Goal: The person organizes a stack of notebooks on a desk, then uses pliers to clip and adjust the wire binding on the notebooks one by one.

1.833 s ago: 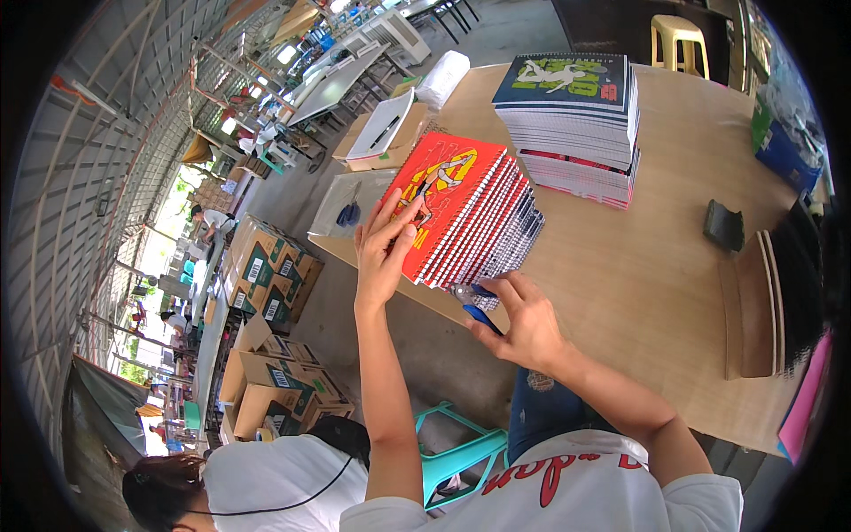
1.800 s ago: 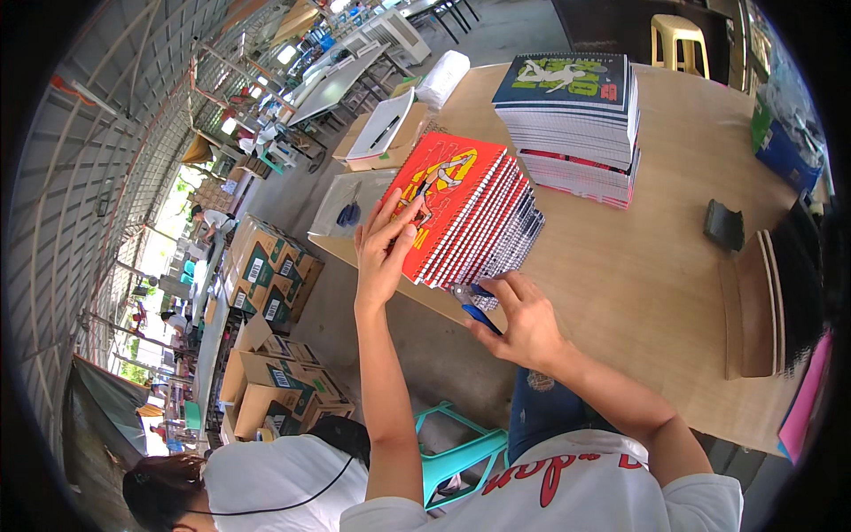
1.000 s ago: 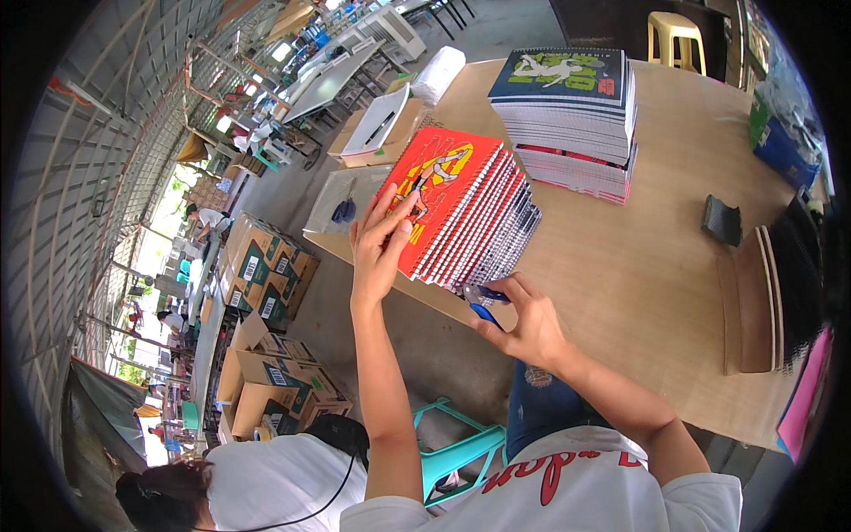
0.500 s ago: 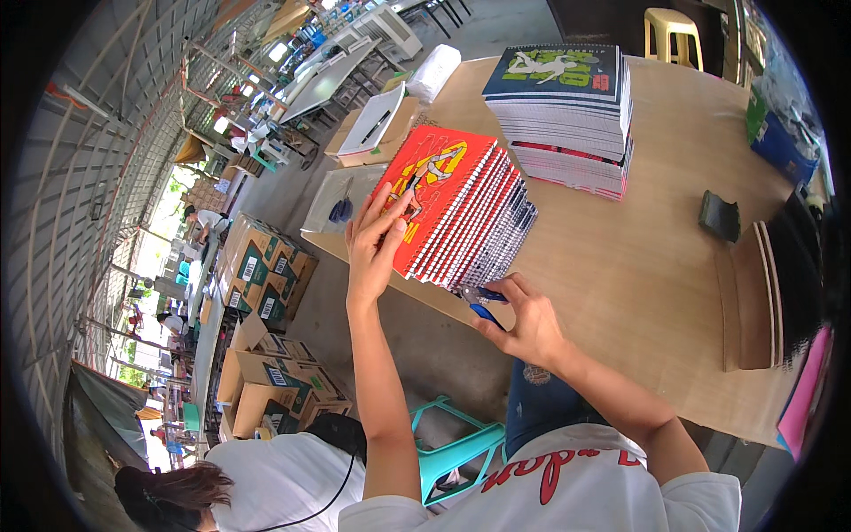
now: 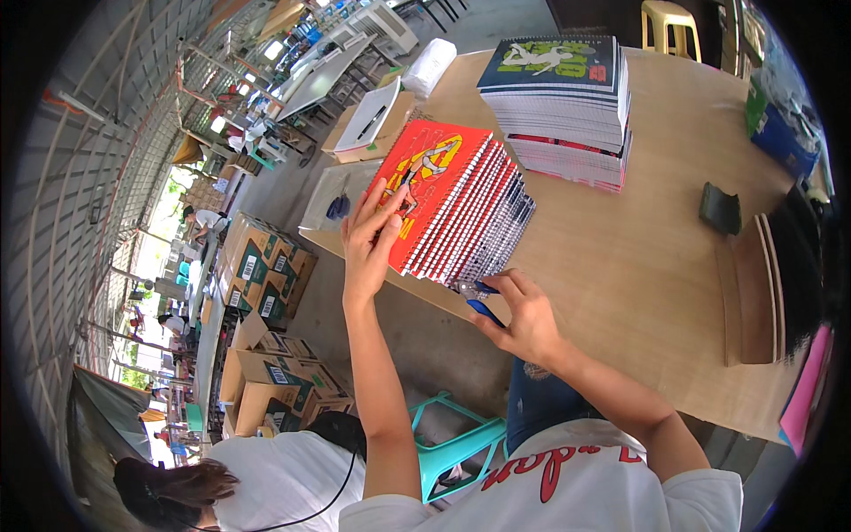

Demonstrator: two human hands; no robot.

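Observation:
A tall stack of spiral-bound notebooks point(image 5: 441, 197) with a red illustrated cover on top stands at the table's near left edge, its bound edges facing right. Across the top cover lies my left hand point(image 5: 366, 241), open, fingers stretched out and slightly apart. My right hand point(image 5: 530, 319) is closed round the blue handles of a pair of pliers point(image 5: 484, 310). The metal jaws are at the lower near corner of the stack, by the ends of the spiral wires. Exactly what the jaws touch is too small to tell.
Behind stands another notebook stack point(image 5: 560, 111) with a dark top cover. A dark green piece point(image 5: 720, 209) and brown boards point(image 5: 755, 293) are on the right. Cartons point(image 5: 266, 266) stand left, below the table. A co-worker in a white shirt point(image 5: 284, 479) sits close at lower left, beside a teal stool point(image 5: 461, 452).
The view has shifted very slightly. Both hands hold nearly the same places, with the left still on the red cover and the pliers still at the stack's lower corner.

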